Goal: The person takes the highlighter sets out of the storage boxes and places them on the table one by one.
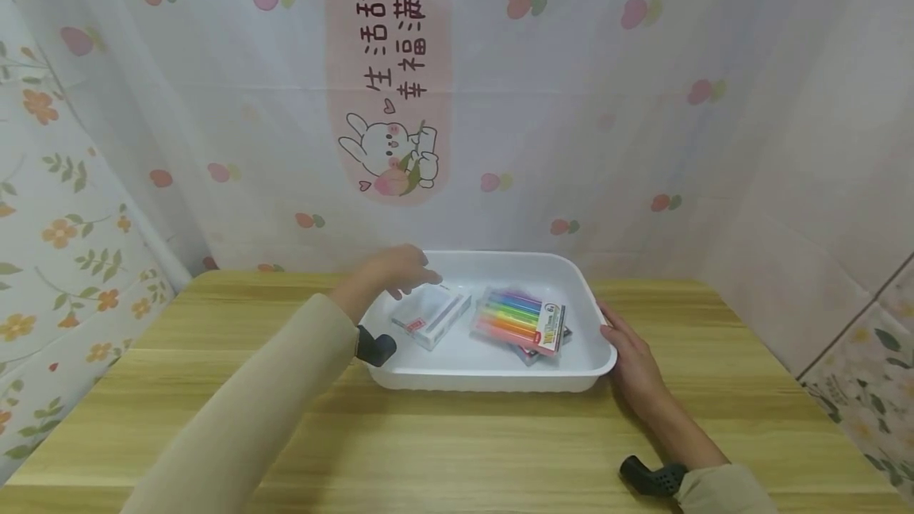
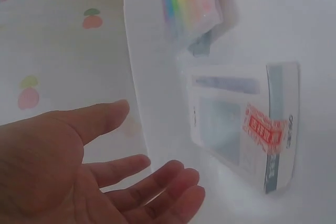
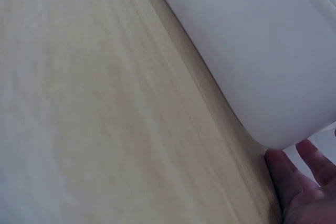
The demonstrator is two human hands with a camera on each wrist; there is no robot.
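Note:
A white plastic tray [image 1: 485, 375] stands on the wooden table, holding several packaged things. Over its left rear part hovers my left hand [image 1: 400, 268], fingers apart and holding nothing. The left wrist view shows that hand [image 2: 94, 177] beside a white box with a clear window [image 2: 226, 124] and a red sticker, without touching it. To the right in the tray, a clear pack of rainbow-coloured pens [image 1: 517, 320] lies partly over another packet [image 1: 527, 355], mostly hidden. My right hand [image 1: 635, 363] rests against the tray's right end, its fingers [image 3: 283, 174] touching the outer wall low down.
The wooden table [image 1: 457, 450] extends in front of the tray and to both sides. A white curtain with fruit prints [image 1: 571, 141] hangs right behind the tray. Floral cloth [image 1: 64, 260] hangs at the left. Dark wrist straps [image 1: 653, 478] are on both arms.

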